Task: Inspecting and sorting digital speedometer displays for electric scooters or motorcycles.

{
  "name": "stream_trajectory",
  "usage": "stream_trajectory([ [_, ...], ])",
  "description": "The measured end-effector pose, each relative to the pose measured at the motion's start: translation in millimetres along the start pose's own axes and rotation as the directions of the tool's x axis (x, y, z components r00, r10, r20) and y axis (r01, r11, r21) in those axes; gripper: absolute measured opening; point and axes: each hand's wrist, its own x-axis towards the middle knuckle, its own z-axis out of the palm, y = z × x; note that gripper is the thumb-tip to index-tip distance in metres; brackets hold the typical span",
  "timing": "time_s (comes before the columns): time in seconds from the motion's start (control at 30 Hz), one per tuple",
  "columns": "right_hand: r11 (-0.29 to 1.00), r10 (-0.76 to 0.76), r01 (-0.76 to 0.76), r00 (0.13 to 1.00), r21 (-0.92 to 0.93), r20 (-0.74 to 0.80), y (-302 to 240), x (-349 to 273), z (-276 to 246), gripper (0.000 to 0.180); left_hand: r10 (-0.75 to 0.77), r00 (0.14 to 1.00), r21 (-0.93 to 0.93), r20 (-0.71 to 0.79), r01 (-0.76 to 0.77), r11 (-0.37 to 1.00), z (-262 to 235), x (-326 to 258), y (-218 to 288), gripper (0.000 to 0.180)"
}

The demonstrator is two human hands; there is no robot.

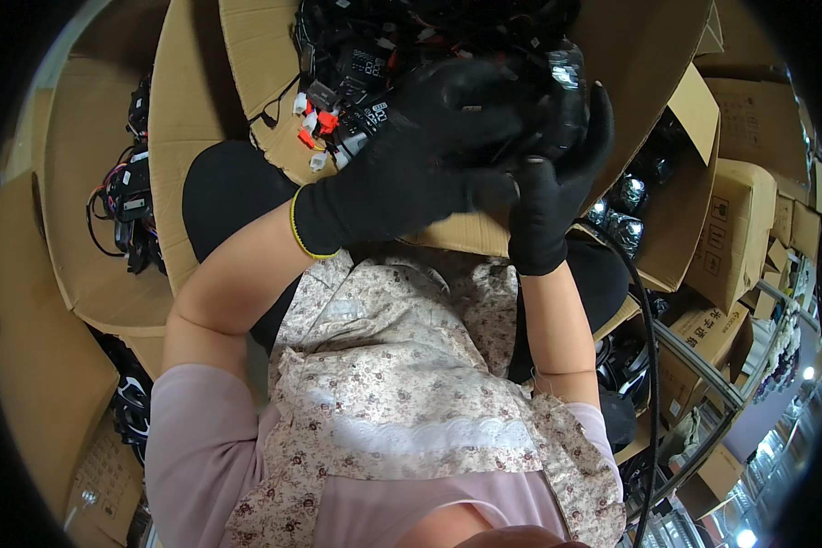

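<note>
Both my hands wear black knit gloves and work over an open cardboard box (242,68) at my lap. In my right hand (557,196) is a glossy black unit (566,87), which shines as if wrapped in clear film; its exact kind does not show. My left hand (402,169) reaches across to the same unit, with its fingers dark and blurred against it, so their grip is unclear. Inside the box lie several black display units (367,66) with wires, plus white connectors (318,162) and red connectors (327,121).
Another carton (82,219) at the left holds black wired parts (132,201). On the right, a box contains shiny film-wrapped items (626,226). A black cable (650,365) hangs beside my right arm. Stacked cartons (735,228) and a metal rack (699,356) stand farther right.
</note>
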Motion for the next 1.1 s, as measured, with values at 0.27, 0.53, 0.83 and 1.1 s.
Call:
stream_trajectory([
  [0.27,0.999,0.041,-0.041,0.999,-0.012,-0.011,0,1,-2,0.103,-0.083,0.978,0.2,0.193,0.043,0.979,1,-7,2,0.068],
  [0.53,0.997,-0.08,0.078,0.981,0.021,0.174,-9,11,-2,0.118,-0.067,0.995,0.041,0.078,0.064,0.997,11,-1,4,0.054],
  [0.83,0.985,-0.1,0.111,0.991,-0.132,0.088,-13,16,-6,0.111,-0.548,0.83,-0.383,0.105,0.542,0.748,7,-1,11,0.055],
  [1.1,0.573,-0.476,0.536,0.833,-0.62,0.281,-20,13,-8,0.11,-0.224,0.975,-0.087,-0.015,0.222,0.971,1,-3,5,0.056],
])
